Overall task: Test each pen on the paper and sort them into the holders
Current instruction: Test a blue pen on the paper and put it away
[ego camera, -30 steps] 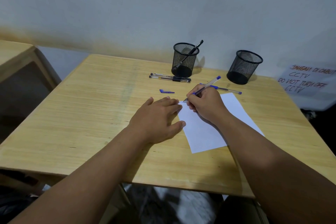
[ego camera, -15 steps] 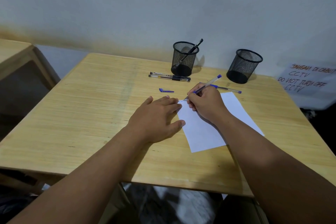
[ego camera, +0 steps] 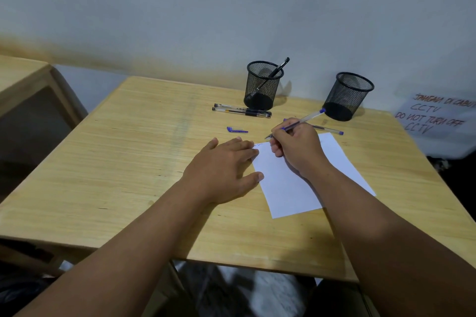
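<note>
The blue pen [ego camera: 296,125] sat pinched in the fingers of your right hand [ego camera: 298,148], tilted with its capped end toward 2 o'clock and its tip low at the far left corner of the paper [ego camera: 288,183]. From this view you could not tell whether the tip touched the sheet or hung just off its edge. A faint short scribble showed at that corner, so the pen seemed to write.

Compared with a second ago, your hand had slid a little toward 3 o'clock along the top edge and the mark had appeared behind the tip. That suggested the test of this pen was nearly done and sorting it was the next call.

Your left hand [ego camera: 226,165] lay flat, fingers spread and straight, pressing the left edge of the paper to the table [ego camera: 116,162]; it had not moved.

Outward from there: a loose blue cap [ego camera: 237,130] lay at 11 o'clock from the paper, and another blue pen [ego camera: 328,130] lay just behind your right hand. Two clear pens [ego camera: 240,110] lay side by side in front of the left holder [ego camera: 262,85], which held one black pen [ego camera: 279,68]. The right holder [ego camera: 346,96] looked empty. A handwritten sign [ego camera: 435,117] hung at the far right.
</note>
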